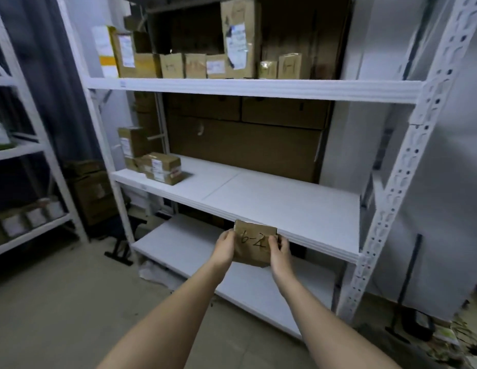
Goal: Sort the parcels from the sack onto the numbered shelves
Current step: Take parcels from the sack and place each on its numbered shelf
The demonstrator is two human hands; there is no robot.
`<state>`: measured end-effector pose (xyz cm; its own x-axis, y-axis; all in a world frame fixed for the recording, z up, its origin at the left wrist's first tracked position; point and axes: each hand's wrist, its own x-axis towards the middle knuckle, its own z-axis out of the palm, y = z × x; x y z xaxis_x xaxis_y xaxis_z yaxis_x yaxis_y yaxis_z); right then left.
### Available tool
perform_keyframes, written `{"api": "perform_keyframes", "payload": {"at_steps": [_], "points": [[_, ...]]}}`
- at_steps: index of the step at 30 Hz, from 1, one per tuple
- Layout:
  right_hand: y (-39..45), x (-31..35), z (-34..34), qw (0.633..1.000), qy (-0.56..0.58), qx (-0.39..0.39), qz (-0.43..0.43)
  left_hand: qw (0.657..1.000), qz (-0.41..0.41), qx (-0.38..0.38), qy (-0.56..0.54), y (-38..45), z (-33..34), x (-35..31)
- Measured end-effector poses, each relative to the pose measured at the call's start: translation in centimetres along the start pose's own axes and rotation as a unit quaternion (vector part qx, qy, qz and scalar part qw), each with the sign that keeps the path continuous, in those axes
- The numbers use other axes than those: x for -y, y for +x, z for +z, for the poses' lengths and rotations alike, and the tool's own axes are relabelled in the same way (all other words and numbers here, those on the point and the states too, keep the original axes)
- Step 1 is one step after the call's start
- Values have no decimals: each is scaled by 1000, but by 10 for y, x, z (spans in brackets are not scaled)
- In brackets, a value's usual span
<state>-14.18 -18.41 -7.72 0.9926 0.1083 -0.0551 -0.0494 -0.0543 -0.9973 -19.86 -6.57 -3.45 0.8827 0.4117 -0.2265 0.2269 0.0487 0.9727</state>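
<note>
I have my left hand (225, 247) and right hand (280, 249) both gripping the brown parcel marked 6-2 (254, 242), just below the middle shelf (285, 206) lip. Placing step; next I lift it onto that shelf, probably.

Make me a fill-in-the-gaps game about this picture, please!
1. The small brown cardboard parcel is held by ___ hands.
2. The number written on it is ___.
3. The white metal shelf just above it holds parcels only at its ___ end.

Missing words: both (two); 6-2; left
</note>
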Motion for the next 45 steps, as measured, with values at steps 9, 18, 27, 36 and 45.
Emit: {"api": "perform_keyframes", "payload": {"at_steps": [9, 18, 27, 36, 45], "points": [[44, 8, 137, 999, -41, 5, -26, 999, 9, -36, -3, 80, -115, -7], [140, -11, 241, 996, -70, 31, -51, 998, 9, -67, 4, 191, -181, -11], [252, 15, 321, 994, -88, 51, -51, 997, 15, -79, -4, 303, -225, -59], [328, 12, 401, 992, -108, 23, -62, 999, 23, -9, 39, 408, -286, -75], [352, -3, 492, 995, -64, -78, -4, 988, 7, 113, 105, 513, -362, -60]]}}
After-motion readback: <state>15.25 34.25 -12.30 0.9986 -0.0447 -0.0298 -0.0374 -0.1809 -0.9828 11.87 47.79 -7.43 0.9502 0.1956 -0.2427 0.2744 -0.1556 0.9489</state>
